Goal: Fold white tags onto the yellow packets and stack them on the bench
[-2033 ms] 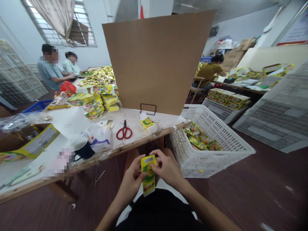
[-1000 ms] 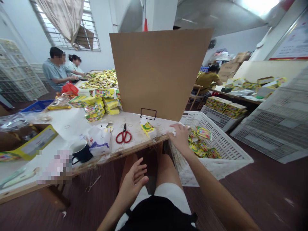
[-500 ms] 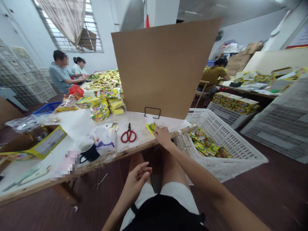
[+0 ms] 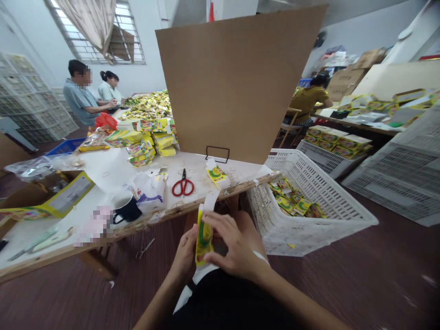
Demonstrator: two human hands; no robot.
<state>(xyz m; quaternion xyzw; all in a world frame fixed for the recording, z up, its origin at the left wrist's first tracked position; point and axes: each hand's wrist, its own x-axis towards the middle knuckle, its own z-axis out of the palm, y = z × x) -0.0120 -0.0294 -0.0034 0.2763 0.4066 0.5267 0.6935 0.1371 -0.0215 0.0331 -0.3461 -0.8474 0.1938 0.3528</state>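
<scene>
Over my lap I hold a flat yellow-and-green carton (image 4: 204, 234) with a white flap sticking up. My left hand (image 4: 185, 255) grips its left side from behind, fingers curled. My right hand (image 4: 233, 247) pinches its right edge with fingers closed on it. A small stack of the same flat cartons (image 4: 217, 175) lies on the white table (image 4: 106, 172) near its front edge, just beyond my hands. To my right a white plastic crate (image 4: 309, 229) holds several finished yellow-green packets (image 4: 292, 201).
Red scissors (image 4: 183, 185), a dark mug (image 4: 125, 211) and a crumpled white bag (image 4: 148, 195) sit on the table. A tall cardboard sheet (image 4: 237, 82) stands behind. Stacks of yellow packs (image 4: 144, 144) lie further back. Two people (image 4: 91, 94) work at the far left, another (image 4: 309, 98) at the right.
My right hand dropped a finished packet in the crate, reached to the stack on the table, and brought a new flat carton back to my lap. My left hand rose to grip it.
</scene>
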